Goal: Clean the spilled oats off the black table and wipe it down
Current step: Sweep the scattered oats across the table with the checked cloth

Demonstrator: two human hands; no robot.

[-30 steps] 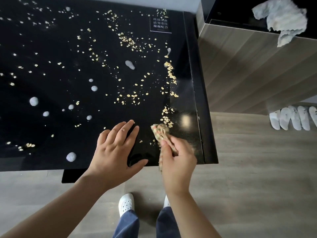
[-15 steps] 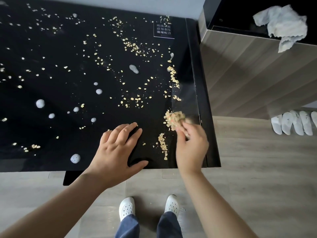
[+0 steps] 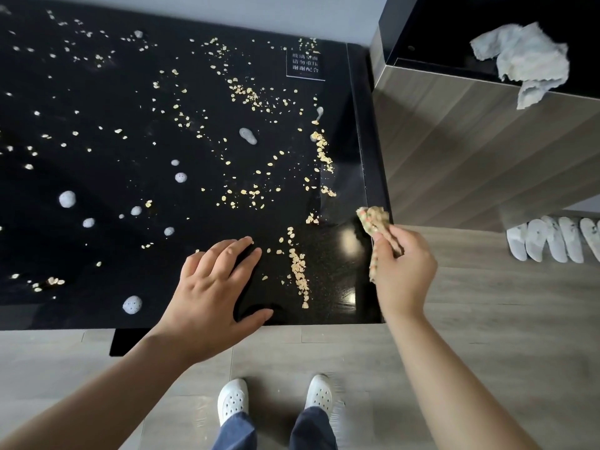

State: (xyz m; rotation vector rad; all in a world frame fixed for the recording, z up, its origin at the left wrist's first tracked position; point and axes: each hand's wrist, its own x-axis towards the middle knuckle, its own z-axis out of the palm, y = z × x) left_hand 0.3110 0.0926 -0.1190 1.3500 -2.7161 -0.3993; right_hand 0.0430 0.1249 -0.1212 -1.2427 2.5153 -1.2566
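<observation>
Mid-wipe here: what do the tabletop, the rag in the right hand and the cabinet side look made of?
Black table: hard, glossy, probably glass or polished stone; it mirrors a light near its edge. Rag gripped by the right hand: soft cloth, bunched and drooping below the fist. Cabinet side: matte wood-grain panel, perhaps laminate; streaked grain shows.

Grey plank floor (image 3: 487, 336), wood-panelled cabinet (image 3: 470, 141).

Left hand (image 3: 211, 284) flat, palm down; right hand (image 3: 402, 271) fingers (image 3: 407, 238) around cloth (image 3: 373, 219).
</observation>
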